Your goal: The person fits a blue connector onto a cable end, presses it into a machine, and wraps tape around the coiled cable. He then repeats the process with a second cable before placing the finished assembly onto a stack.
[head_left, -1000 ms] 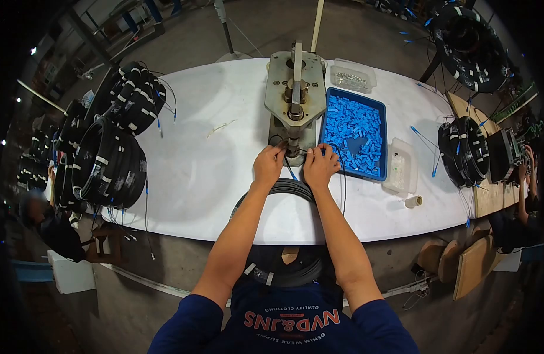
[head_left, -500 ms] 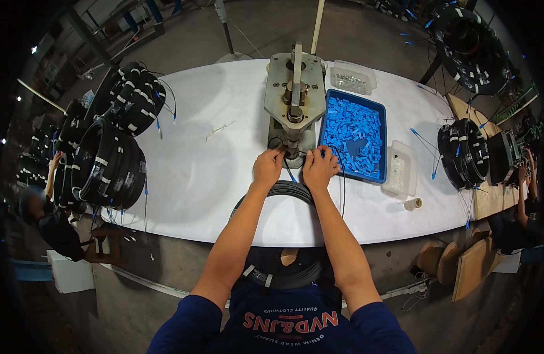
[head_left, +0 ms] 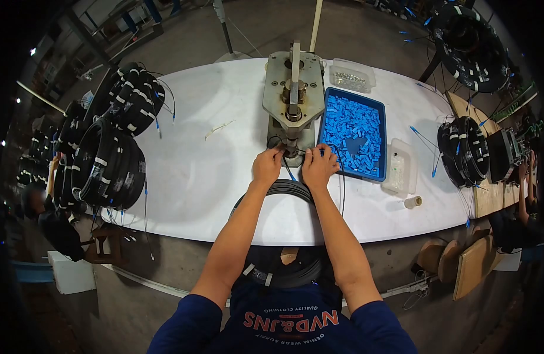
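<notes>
A metal hand press (head_left: 294,88) stands on the white table. At the left of its base, my left hand (head_left: 267,167) has its fingers pinched together on a thin black cable (head_left: 285,159). On the other side, my right hand (head_left: 319,168) is closed with its fingertips at the press base, and what it grips is too small to make out. A black cable hangs down from beside that hand. Between my forearms lies a coil of black cable (head_left: 288,187), with a blue connector (head_left: 292,176) just above it.
A blue tray (head_left: 383,141) of small blue parts lies right of the press, with clear plastic boxes (head_left: 366,85) beside and behind it. Cable coils (head_left: 110,168) are stacked at the left, others (head_left: 464,152) at the right. People sit at both far sides.
</notes>
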### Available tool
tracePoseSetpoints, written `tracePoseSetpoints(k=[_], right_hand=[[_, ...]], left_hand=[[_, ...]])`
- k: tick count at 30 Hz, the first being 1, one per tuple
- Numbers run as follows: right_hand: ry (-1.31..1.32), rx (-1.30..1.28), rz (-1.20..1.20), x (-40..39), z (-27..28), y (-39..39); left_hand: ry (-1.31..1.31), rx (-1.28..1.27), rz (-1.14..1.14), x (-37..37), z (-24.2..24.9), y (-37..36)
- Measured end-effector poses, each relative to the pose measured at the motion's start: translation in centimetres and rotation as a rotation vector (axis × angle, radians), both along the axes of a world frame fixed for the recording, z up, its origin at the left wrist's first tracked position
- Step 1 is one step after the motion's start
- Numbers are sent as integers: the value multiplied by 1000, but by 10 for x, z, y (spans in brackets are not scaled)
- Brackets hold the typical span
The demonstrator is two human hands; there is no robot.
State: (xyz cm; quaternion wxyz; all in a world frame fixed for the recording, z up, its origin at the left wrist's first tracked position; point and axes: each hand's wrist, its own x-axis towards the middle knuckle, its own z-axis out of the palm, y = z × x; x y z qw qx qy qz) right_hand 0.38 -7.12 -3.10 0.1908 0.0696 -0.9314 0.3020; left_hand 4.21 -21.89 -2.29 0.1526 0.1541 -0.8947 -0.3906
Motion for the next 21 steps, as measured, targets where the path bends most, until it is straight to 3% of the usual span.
tracePoseSetpoints(k=[21], right_hand=[[1,-2,15,0,-1,1]], left_hand=[[26,33,3,0,-1,1]])
